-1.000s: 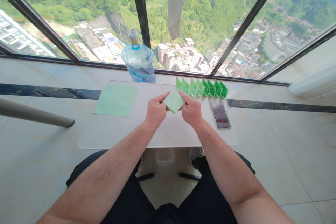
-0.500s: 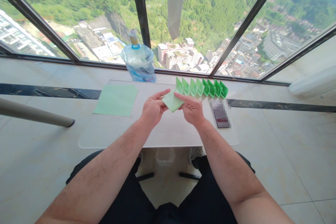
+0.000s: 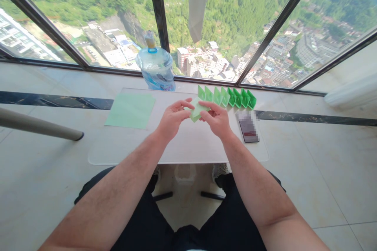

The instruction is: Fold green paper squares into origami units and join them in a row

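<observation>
Both my hands hold a small folded piece of pale green paper [image 3: 196, 110] above the middle of a white table [image 3: 123, 147]. My left hand [image 3: 172, 118] pinches its left side with the fingers curled over the top. My right hand [image 3: 216, 118] grips its right side, fingers bent across the paper, which is mostly covered. Just behind my hands, a row of several folded green paper pieces [image 3: 226, 97] stands upright on the table's far edge.
A stack of flat pale green sheets [image 3: 130, 110] lies on the table's left. A phone [image 3: 247, 126] lies at the right. A large water bottle [image 3: 155, 67] stands behind the table by the window. A grey pole [image 3: 38, 125] juts in from the left.
My fingers have closed further over the green paper, folding it smaller between both hands. The hands stay in the same place above the table.
</observation>
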Motion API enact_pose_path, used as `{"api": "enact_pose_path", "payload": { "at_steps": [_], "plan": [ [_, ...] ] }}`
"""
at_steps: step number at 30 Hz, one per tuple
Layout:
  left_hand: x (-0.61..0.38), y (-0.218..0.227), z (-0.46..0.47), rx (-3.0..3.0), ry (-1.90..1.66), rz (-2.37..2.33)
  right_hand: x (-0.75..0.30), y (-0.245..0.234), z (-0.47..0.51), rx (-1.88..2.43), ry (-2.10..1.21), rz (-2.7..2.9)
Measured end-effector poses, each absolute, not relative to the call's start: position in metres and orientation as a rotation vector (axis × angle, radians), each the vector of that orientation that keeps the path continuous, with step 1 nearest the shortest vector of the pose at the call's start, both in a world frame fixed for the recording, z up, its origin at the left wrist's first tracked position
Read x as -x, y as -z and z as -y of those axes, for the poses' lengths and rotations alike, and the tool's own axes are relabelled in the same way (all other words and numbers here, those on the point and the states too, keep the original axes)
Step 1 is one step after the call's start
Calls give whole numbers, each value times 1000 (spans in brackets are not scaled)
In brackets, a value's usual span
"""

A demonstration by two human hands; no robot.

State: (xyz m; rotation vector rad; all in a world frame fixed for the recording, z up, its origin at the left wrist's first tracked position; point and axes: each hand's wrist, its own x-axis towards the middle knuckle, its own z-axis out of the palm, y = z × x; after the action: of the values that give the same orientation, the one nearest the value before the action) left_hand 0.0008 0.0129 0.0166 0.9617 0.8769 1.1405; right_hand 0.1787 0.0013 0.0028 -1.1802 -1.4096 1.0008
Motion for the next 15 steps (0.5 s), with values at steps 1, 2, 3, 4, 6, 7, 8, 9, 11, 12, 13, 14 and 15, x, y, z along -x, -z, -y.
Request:
{"api": "enact_pose_path", "payload": {
  "at_steps": [1, 2, 3, 4, 6, 7, 8, 9, 11, 12, 13, 14, 15],
  "plan": [
    [0, -17, -13, -1024, -1126, -885, -179, -2, -2, 1197, -996, 1406],
    [1, -17, -12, -1085, -1117, -887, -179, 0, -3, 1211, -993, 1404],
    [2, -17, -12, -1142, -1111, -888, -179, 0, -4, 1219, -993, 1401],
    [3, -16, -12, -1193, -1105, -892, -179, 1, -4, 1221, -999, 1401],
    [3, -15, -12, -1268, -1100, -915, -178, 2, -5, 1215, -1032, 1413],
    [3, -14, -12, -1295, -1100, -926, -177, 2, -5, 1212, -1053, 1425],
    [2, -13, -12, -1318, -1102, -935, -177, 2, -5, 1210, -1072, 1438],
    [2, -13, -12, -1338, -1103, -941, -176, 2, -5, 1211, -1084, 1448],
    [1, -12, -12, -1370, -1094, -948, -176, 1, -4, 1211, -1090, 1465],
    [1, -12, -13, -1379, -1085, -949, -175, 1, -4, 1207, -1091, 1472],
    [1, -11, -13, -1381, -1077, -948, -175, 0, -4, 1201, -1093, 1479],
    [1, -11, -13, -1379, -1071, -945, -175, 0, -4, 1195, -1098, 1485],
    [1, -10, -13, -1375, -1069, -943, -175, -1, -3, 1188, -1105, 1490]
  ]
}}
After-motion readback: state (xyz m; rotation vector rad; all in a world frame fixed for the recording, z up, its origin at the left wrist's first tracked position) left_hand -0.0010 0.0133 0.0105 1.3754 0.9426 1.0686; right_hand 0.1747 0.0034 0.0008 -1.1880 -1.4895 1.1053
